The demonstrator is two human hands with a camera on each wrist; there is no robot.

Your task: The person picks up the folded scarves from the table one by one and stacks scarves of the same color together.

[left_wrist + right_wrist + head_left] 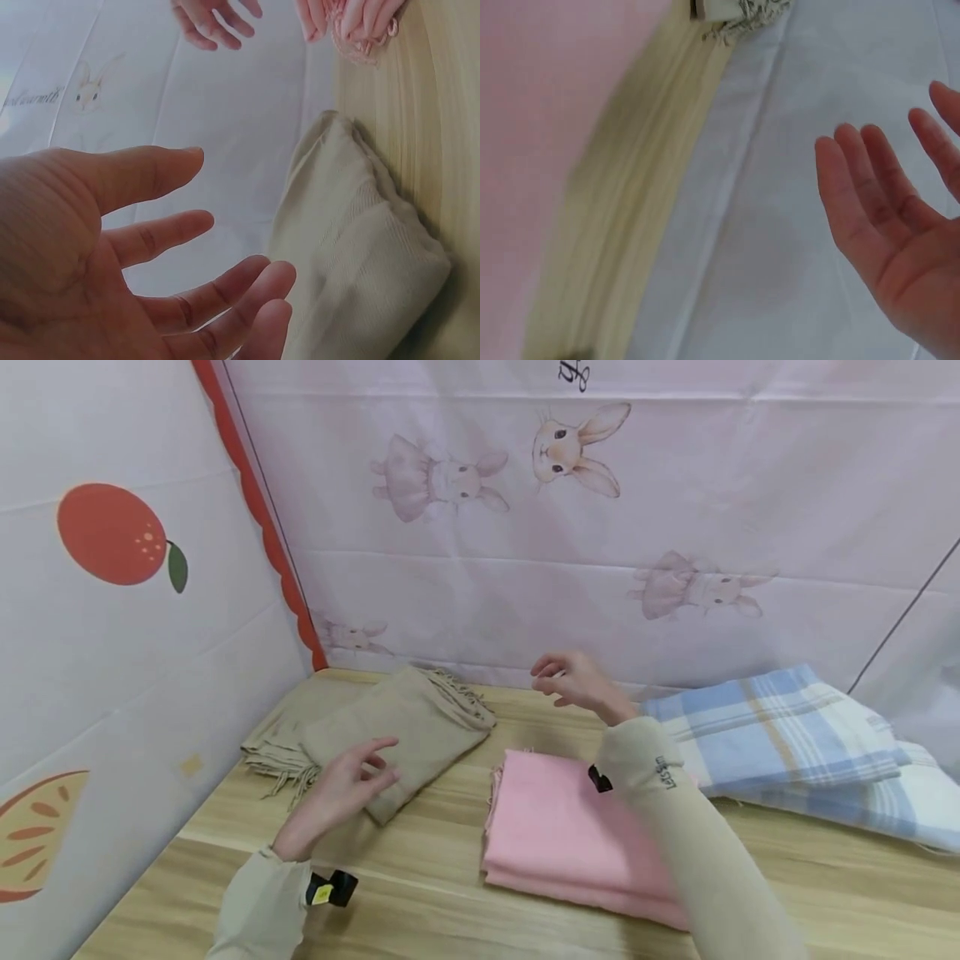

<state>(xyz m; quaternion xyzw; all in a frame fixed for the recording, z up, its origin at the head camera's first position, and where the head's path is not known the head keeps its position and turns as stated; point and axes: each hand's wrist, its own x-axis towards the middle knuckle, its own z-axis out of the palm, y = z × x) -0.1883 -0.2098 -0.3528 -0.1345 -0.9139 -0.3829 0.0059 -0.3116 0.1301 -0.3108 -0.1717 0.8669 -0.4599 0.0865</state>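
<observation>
My left hand point(341, 789) hovers over the near side of a folded beige fringed scarf point(397, 727), its fingers loosely bent and holding nothing. In the left wrist view the thumb and fingers of that hand are spread apart beside the scarf point(367, 247). My right hand point(577, 681) is raised above the back of the table, beyond a folded pink scarf point(570, 827), and holds nothing. The right wrist view shows its palm and extended fingers point(866, 180). My right sleeve covers part of the pink scarf, whose fringe shows along its left edge.
A blue and white plaid scarf point(772, 727) lies folded at the right of the wooden table point(420, 893). A printed cloth point(465, 602) with rabbits hangs right behind the table. Another printed cloth point(150, 668) with fruit borders the left side.
</observation>
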